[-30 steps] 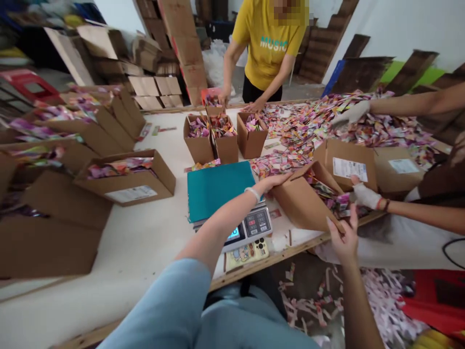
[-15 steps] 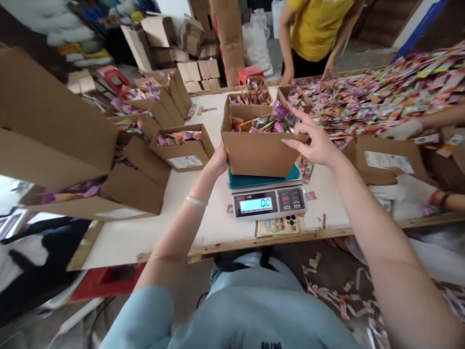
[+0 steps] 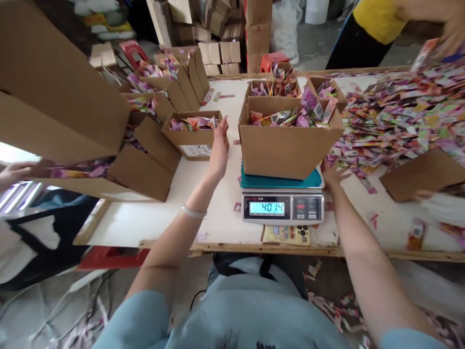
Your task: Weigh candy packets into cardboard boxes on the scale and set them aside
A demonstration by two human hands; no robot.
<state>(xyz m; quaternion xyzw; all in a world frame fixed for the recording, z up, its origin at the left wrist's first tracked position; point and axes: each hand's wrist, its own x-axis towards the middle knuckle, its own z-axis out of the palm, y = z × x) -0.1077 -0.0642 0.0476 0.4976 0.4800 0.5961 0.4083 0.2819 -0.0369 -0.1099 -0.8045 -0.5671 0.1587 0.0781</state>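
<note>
Where the carton (image 3: 286, 152) sits: on the teal platform (image 3: 252, 181) of the scale (image 3: 291, 207), filled with packets (image 3: 283, 118).
Left hand (image 3: 219, 148): raised, fingers straightened, at the labelled box (image 3: 194, 140); contact unclear.
Right hand (image 3: 332, 173): fingers spread, just beside the scale.
Display (image 3: 267, 208): lit, reading 401.4.

Bare left hand (image 3: 219, 150) is upright, fingers extended and pointing up; a pale, smooth ring bangle (image 3: 194, 213) circles the wrist, bare left forearm (image 3: 172, 245) angling in from lower left. Bare right hand (image 3: 331, 175) sits lower in view, fingers splayed, bare right forearm (image 3: 359, 247) slanting in from lower right. Both arms reach forward, well apart, from light-blue short fabric sleeves (image 3: 143, 320).
</note>
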